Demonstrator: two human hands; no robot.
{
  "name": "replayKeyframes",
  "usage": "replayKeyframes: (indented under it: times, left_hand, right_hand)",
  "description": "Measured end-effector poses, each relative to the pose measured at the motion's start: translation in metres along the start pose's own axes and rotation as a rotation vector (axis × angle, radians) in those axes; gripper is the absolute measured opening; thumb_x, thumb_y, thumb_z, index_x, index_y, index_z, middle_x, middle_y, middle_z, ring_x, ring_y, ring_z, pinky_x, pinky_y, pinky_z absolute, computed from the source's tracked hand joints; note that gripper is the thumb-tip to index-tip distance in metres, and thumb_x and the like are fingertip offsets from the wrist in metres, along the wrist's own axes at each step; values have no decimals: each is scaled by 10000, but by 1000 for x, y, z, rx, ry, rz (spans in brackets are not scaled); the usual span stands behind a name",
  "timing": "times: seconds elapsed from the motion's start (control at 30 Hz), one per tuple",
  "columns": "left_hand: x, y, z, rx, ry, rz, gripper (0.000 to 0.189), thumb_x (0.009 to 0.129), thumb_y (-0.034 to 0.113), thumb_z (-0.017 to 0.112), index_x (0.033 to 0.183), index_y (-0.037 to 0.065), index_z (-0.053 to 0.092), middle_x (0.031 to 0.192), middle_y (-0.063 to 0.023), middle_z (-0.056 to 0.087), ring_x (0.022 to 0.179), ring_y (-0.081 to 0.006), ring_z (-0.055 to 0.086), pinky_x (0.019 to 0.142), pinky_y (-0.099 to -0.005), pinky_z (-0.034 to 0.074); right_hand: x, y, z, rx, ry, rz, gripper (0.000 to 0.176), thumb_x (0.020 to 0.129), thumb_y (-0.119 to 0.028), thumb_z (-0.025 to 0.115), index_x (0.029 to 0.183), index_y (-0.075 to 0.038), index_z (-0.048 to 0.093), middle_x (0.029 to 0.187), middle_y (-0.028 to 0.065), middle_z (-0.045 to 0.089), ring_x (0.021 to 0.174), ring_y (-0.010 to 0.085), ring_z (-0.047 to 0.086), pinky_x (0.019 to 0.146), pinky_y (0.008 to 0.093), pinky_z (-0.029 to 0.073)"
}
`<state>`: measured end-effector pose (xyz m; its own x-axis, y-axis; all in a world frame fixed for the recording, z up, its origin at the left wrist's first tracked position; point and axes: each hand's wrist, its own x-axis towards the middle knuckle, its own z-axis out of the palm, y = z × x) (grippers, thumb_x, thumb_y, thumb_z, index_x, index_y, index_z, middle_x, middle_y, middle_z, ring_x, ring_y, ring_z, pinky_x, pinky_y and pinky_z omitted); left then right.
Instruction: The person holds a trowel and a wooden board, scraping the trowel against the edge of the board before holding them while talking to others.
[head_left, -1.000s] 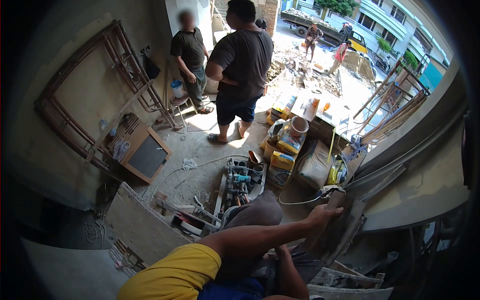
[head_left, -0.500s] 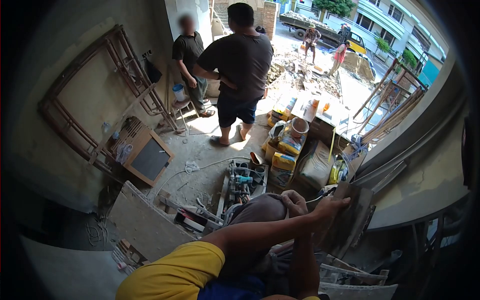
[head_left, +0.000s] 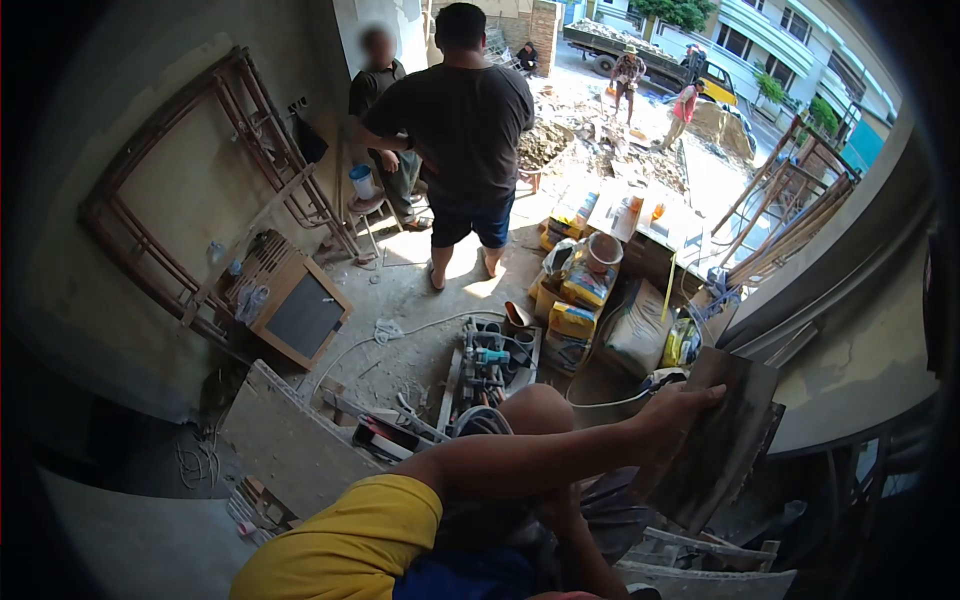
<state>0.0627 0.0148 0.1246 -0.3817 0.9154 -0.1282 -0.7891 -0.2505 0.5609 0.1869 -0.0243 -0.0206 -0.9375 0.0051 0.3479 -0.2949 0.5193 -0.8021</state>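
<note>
My left hand is closed on the near-left edge of a dark, worn flat board, perhaps wooden, tilted at the right of the head view. Another dark edge shows along the board's right side. My left forearm crosses in front of me, just past my bare knee. Below that forearm, part of my right arm shows; the fingers of my right hand are hidden behind the left arm. Grey cloth lies between my right arm and the board.
A tray of tools stands beyond my knee. Stacked sacks and a bucket are farther right. Two people stand ahead, one in a dark shirt. A framed panel lies left; a board is nearer.
The board has tilted and shifted slightly right with my left hand. My right hand has left the knee and dropped out of sight; the knee, earlier under grey cloth, is bare.
</note>
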Motion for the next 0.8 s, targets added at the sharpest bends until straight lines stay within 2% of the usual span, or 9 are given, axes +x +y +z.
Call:
replayKeyframes:
  times: [0.13, 0.2, 0.23, 0.3, 0.4, 0.5, 0.57, 0.7, 0.8]
  left_hand:
    - [7, 9, -7, -28, 59, 16, 402, 865, 376, 593, 1049, 20, 566, 936, -64, 626, 814, -147, 617, 751, -291, 488]
    - [12, 14, -20, -12, 95, 23, 392, 870, 377, 583, 1038, 24, 581, 932, -64, 630, 797, -146, 618, 740, -284, 487]
    - [16, 13, -28, -15, 89, 22, 392, 870, 377, 583, 1038, 24, 581, 932, -64, 630, 797, -146, 618, 740, -284, 487]
    - [23, 13, -45, -31, 144, 42, 394, 872, 388, 574, 1035, 30, 592, 926, -61, 635, 790, -142, 618, 723, -276, 486]
    - [23, 16, -61, -70, 206, 29, 379, 879, 385, 555, 1031, 41, 599, 900, -66, 641, 778, -157, 624, 709, -307, 499]
    - [33, 4, -86, -125, 278, -27, 366, 878, 381, 553, 1020, 47, 606, 885, -73, 642, 773, -178, 627, 708, -336, 507]
    - [35, -4, -92, -137, 328, -71, 358, 875, 378, 557, 1013, 51, 609, 880, -77, 642, 770, -187, 628, 707, -350, 510]
    - [26, -8, -83, -98, 423, -90, 364, 855, 387, 586, 1008, 57, 613, 867, -74, 636, 754, -190, 620, 711, -344, 496]
    - [32, -24, -80, -33, 424, -94, 365, 849, 383, 597, 1010, 55, 614, 871, -69, 635, 755, -180, 615, 719, -332, 486]
  right_hand:
    - [-1, -31, -4, 67, -184, -54, 185, 807, -129, 592, 946, -11, 560, 833, 142, 587, 767, 318, 559, 696, 426, 423]
    - [-32, -17, 1, 129, -421, 159, 142, 841, -128, 565, 921, -10, 561, 834, 113, 602, 752, 266, 569, 686, 374, 439]
    - [-40, -9, 3, 123, -420, 162, 142, 841, -128, 565, 921, -10, 561, 834, 113, 602, 752, 266, 569, 686, 374, 439]
    - [-49, 11, 11, 633, -234, 593, 170, 877, -178, 557, 850, -10, 551, 731, 44, 567, 705, 170, 542, 671, 330, 434]
    - [-40, 33, 18, 822, -15, 801, 173, 898, -181, 550, 821, -27, 537, 711, 8, 534, 663, 92, 506, 606, 252, 419]
    - [-33, 61, 17, 991, -32, 891, 122, 903, -134, 508, 876, -20, 538, 806, 42, 585, 734, 92, 555, 680, 272, 466]
    - [-40, 101, 36, 910, -22, 934, 145, 901, -121, 505, 948, 6, 557, 862, 67, 612, 766, 118, 584, 694, 260, 482]
    - [-62, 171, 68, 580, 43, 917, 199, 867, -184, 581, 869, 14, 599, 736, 59, 579, 702, 170, 561, 679, 311, 453]
    - [-77, 182, 72, 167, -276, 808, 288, 796, -231, 642, 990, -20, 624, 973, 135, 632, 915, 232, 589, 811, 341, 443]
